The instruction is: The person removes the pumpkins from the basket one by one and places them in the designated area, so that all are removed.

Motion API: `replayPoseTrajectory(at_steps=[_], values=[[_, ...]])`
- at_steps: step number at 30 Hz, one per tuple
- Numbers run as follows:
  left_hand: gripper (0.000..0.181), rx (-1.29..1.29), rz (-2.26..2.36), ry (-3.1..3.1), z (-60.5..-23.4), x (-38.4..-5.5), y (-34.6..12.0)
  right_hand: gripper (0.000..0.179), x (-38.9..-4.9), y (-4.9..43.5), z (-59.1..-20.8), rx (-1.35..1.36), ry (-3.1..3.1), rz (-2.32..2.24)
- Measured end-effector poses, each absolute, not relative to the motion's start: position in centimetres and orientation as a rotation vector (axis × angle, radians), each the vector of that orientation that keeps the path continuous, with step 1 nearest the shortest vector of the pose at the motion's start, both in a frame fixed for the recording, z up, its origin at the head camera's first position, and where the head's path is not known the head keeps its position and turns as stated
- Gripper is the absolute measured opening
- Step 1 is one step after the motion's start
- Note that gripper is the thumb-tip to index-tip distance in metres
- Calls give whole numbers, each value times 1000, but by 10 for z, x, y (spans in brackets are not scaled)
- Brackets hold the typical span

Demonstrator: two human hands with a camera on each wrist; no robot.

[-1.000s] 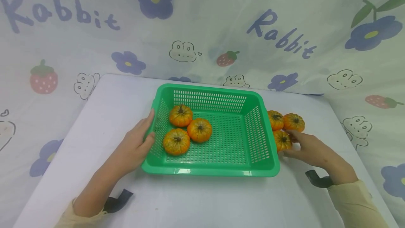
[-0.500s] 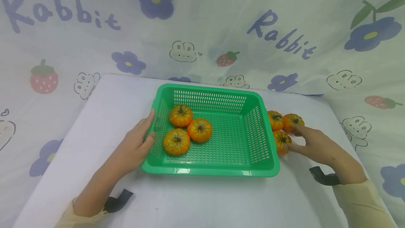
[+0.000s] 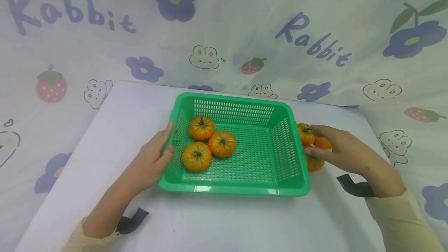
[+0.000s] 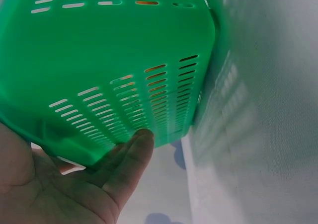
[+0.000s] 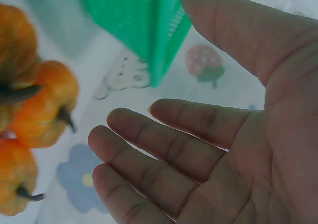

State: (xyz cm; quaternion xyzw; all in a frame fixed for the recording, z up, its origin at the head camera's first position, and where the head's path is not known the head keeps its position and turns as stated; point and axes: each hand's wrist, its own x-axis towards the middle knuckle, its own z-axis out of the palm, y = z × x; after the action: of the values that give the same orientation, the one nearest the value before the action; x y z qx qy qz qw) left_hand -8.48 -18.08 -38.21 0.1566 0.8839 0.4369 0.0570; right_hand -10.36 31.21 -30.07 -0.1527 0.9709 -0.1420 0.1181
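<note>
A green plastic basket (image 3: 231, 189) with slotted walls stands on the table, three small orange pumpkins inside, one being the pumpkin (image 3: 196, 156) nearest the front. My left hand (image 3: 150, 160) holds its left rim, the thumb at the top edge; in the left wrist view, fingers (image 4: 130, 167) lie against the outer wall. Beyond the right wall are three more pumpkins, among them a pumpkin (image 3: 306, 134) beside the basket and a front pumpkin (image 3: 315, 164). Over this group is my right hand (image 3: 344, 149), partly hiding them. Its fingers are spread and hold nothing in the right wrist view.
White cloth covers the table (image 3: 224, 221). A patterned curtain (image 3: 224, 22) with flowers, rabbits and strawberries hangs behind and at the sides. Dark straps (image 3: 131, 223) show at both wrists.
My right hand has shifted off the front pumpkin to above the back right one, now mostly covering it. The left hand and basket keep their places.
</note>
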Motion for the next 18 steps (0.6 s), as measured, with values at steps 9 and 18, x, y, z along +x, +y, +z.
replayPoseTrajectory(at_steps=[9,18], values=[[68,482,1330,2687,-382,-84,-181,74,-111,277,-280,-538,2830,-368],[69,486,1345,2686,-382,-84,-181,77,-125,233,-271,-684,2788,-242]])
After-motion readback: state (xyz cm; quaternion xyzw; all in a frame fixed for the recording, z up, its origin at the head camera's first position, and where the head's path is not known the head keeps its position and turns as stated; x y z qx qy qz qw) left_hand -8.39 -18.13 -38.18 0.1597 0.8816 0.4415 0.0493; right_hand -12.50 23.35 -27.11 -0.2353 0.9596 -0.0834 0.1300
